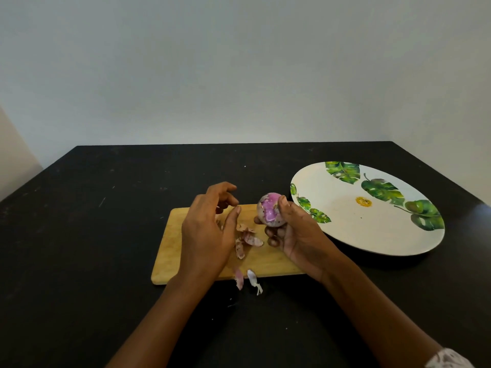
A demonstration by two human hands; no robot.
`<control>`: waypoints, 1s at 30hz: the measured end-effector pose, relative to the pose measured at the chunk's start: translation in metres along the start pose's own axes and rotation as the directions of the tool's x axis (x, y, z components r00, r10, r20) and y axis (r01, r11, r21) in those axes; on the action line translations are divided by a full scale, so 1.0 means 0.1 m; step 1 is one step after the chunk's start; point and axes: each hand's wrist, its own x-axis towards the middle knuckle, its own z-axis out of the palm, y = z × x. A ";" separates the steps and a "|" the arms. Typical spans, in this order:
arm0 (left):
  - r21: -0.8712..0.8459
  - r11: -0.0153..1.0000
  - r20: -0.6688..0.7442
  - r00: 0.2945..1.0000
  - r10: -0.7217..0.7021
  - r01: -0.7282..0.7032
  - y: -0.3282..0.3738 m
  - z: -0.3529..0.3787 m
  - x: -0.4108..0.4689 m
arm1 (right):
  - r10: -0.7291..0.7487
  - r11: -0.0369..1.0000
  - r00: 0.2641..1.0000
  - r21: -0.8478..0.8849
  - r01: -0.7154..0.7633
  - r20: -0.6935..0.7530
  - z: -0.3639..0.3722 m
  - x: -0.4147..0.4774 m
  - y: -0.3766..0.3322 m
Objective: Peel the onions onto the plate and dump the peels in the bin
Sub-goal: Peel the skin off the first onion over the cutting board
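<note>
– One small, round, purple onion, half stripped: where is it?
– Above the right end of the rectangular wooden cutting board, clasped in the person's right hand, likely turned to show leftover skin.
– And the left hand?
– Over the board's middle, fingers slack, gripping nothing visible. Papery pink peels lie on the board. The leaf-printed white plate waits to its right.
</note>
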 end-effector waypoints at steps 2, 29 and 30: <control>-0.094 0.995 0.024 0.999 -0.030 0.032 0.04 0.01 -0.02 | -0.012 1.000 1.000 0.022 0.011 0.018 0.01 -0.02 0.00; 0.024 0.984 0.008 0.984 -0.178 0.178 -0.02 -0.02 0.02 | 0.033 0.974 0.994 0.222 -0.054 0.101 0.02 -0.11 -0.08; -0.002 0.986 0.006 0.986 -0.169 0.169 0.00 -0.01 0.01 | 0.027 0.975 0.995 0.215 -0.048 0.099 0.03 -0.12 -0.08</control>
